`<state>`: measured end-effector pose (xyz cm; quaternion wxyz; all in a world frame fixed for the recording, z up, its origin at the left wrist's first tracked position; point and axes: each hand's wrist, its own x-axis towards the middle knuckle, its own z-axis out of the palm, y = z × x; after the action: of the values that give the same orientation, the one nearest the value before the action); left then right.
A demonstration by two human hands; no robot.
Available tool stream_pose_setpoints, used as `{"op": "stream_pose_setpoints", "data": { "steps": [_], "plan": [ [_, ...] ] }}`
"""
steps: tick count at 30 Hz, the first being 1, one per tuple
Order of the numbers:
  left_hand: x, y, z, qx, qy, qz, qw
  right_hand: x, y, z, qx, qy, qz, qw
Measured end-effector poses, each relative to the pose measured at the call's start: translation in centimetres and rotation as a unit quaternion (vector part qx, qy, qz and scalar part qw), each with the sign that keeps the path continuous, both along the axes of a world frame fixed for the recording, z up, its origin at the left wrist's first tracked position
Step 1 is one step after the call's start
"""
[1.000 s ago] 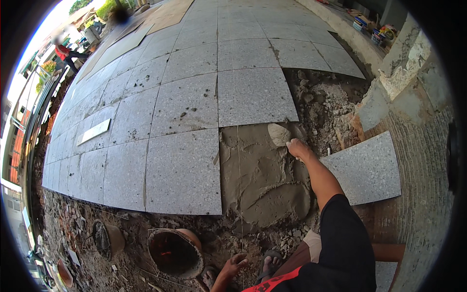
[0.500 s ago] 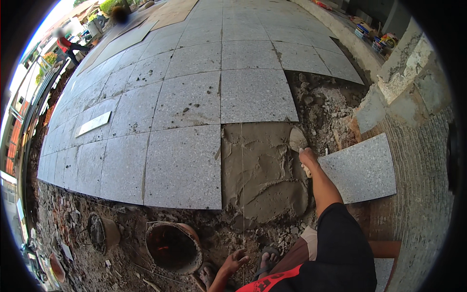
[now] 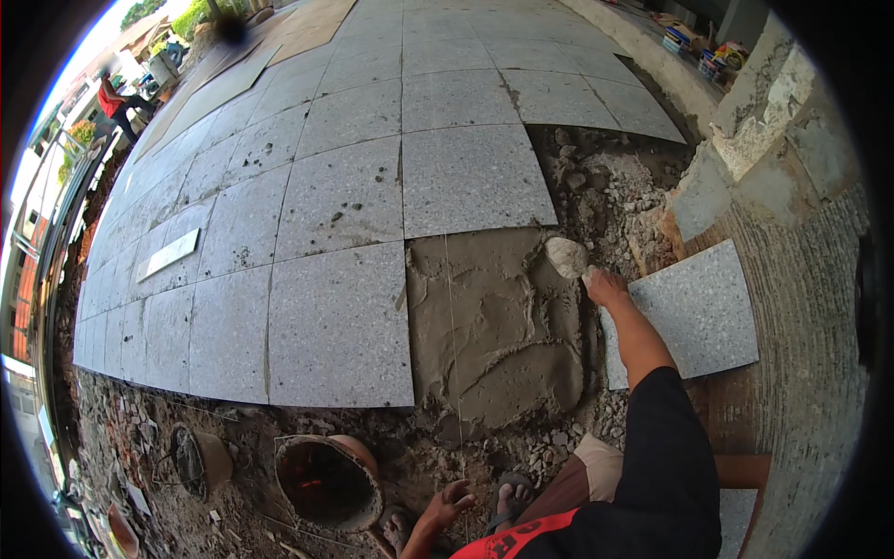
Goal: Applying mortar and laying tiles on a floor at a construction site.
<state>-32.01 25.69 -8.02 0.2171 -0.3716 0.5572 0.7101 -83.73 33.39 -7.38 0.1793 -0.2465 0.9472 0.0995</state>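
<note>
Right hand [image 3: 607, 285]: fingers grasping trowel [image 3: 566, 258]
Trowel: at upper right edge of mortar [image 3: 489, 317]
Left hand [image 3: 452, 504]: fingers released, loosely curled, near bucket [image 3: 361, 453]

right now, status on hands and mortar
Right hand gripping trowel at far right corner of mortar. Left hand empty, near big bucket. Mortar surface ridged. Thin string across it.

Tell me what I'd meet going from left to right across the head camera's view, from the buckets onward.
Smaller bucket → larger bucket → wet mortar patch → right hand gripping a trowel → speckled grey tile lying apart → grooved grey surface.
</note>
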Motion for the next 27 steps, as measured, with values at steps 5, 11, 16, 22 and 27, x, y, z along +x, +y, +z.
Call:
{"op": "stream_pose_setpoints", "data": {
  "steps": [5, 11, 16, 22, 27],
  "plan": [
    [0.3, 0.3, -1.3, -0.014, -0.010, -0.027, 0.999, 0.8, -1.9, -1.1, -0.181, -0.156, -0.181, 0.954],
    [0.6, 1.2, -1.2, 0.020, -0.003, 0.029, 0.999, 2.7, -1.4, 0.4, -0.442, -0.247, -0.393, 0.767],
    [1.7, 1.4, -3.4, 0.020, 0.026, 0.040, 0.999, 3.5, -5.0, 0.1, -0.372, -0.301, -0.375, 0.794],
    [0.3, 1.8, -1.5, 0.041, 0.046, 0.053, 0.997, 6.8, -5.2, -0.8, -0.203, -0.112, 0.010, 0.973],
    [1.7, 1.3, -1.5, 0.061, 0.061, 0.074, 0.993, 12.0, -15.4, 0.2, -0.107, 0.063, 0.184, 0.975]
  ]
}}
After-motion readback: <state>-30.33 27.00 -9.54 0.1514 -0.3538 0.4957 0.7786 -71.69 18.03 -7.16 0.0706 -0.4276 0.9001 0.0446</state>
